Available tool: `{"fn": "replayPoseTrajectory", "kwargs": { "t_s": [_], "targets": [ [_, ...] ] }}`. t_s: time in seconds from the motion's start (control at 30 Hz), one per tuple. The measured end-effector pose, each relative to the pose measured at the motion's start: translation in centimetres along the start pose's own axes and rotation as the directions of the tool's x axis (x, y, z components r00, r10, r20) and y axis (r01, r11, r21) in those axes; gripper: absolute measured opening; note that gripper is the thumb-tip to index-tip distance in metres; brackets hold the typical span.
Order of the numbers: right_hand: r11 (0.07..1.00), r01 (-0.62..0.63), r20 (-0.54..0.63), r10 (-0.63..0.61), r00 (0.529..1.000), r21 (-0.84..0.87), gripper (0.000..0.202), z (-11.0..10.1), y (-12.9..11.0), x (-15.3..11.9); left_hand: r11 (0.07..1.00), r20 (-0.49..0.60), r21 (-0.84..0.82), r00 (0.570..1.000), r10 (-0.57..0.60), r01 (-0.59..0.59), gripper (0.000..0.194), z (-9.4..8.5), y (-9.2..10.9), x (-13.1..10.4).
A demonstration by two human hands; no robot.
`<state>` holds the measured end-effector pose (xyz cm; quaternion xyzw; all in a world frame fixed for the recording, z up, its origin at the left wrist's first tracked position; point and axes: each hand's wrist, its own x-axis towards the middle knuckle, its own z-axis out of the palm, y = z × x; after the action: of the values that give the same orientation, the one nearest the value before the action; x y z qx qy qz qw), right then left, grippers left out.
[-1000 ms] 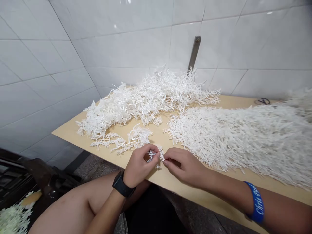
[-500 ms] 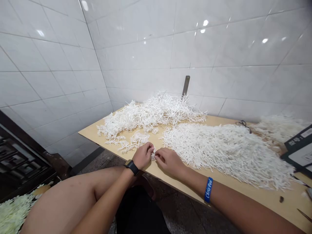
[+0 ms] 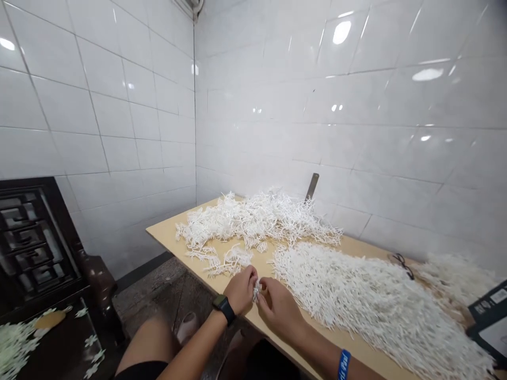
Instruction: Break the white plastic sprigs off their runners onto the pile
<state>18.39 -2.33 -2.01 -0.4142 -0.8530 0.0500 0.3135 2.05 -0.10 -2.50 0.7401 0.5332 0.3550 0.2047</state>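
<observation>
My left hand (image 3: 241, 291), with a dark watch on its wrist, pinches a small white branched piece (image 3: 256, 290) at the table's front edge. Close on its right, my right hand (image 3: 277, 303) has thumb and forefinger curled at the same piece; a blue wristband is on that arm. Beyond my hands lies a tangled heap of white branched pieces (image 3: 253, 219). A smaller loose cluster (image 3: 236, 258) sits just behind my left hand. To the right spreads a broad pile of short white pieces (image 3: 356, 285).
The wooden table (image 3: 164, 232) stands against a tiled wall. A metal ruler (image 3: 312, 186) leans upright behind the heap. Black scissors handles (image 3: 402, 263) and a dark box (image 3: 491, 311) are at the right. A dark carved chair (image 3: 89, 274) holds pale green pieces.
The view has tilted up and turned, so the table sits lower and more of the chair shows. My hands remain close together around the small piece.
</observation>
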Motion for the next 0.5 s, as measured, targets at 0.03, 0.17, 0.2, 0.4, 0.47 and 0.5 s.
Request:
{"fn": "replayPoseTrajectory", "kwargs": {
  "t_s": [0.03,0.17,0.2,0.4,0.47,0.5],
  "targets": [
    [1.0,-0.015,-0.007,0.015,1.0,0.003,0.013,0.0,-0.1,0.0,1.0,0.008,0.001,1.0,0.004,-0.004,0.017,0.0,-0.1,0.0],
    [0.996,-0.046,0.053,0.042,0.998,0.082,0.032,0.2,-0.4,0.1,1.0,0.046,0.007,0.999,0.028,-0.029,0.021,-0.1,-0.6,-0.2],
    [0.995,-0.054,0.058,0.049,0.997,0.085,0.033,0.2,-0.5,0.2,0.999,0.05,-0.001,0.998,0.032,-0.032,0.022,-0.1,-0.7,-0.3],
    [0.991,-0.126,0.062,0.122,0.991,0.054,0.019,-0.4,-1.0,0.8,0.978,0.108,-0.143,0.979,0.171,-0.155,0.027,-1.0,-0.7,0.2],
    [0.991,-0.128,0.086,0.125,0.988,0.026,0.014,-0.4,-0.8,0.8,0.966,0.109,-0.12,0.964,0.242,-0.229,0.03,-1.2,-0.6,0.7],
    [0.992,-0.126,0.095,0.123,0.988,0.021,0.013,-0.3,-0.6,0.8,0.96,0.088,-0.102,0.959,0.27,-0.261,0.029,-1.4,-0.7,0.7]
  ]
}}
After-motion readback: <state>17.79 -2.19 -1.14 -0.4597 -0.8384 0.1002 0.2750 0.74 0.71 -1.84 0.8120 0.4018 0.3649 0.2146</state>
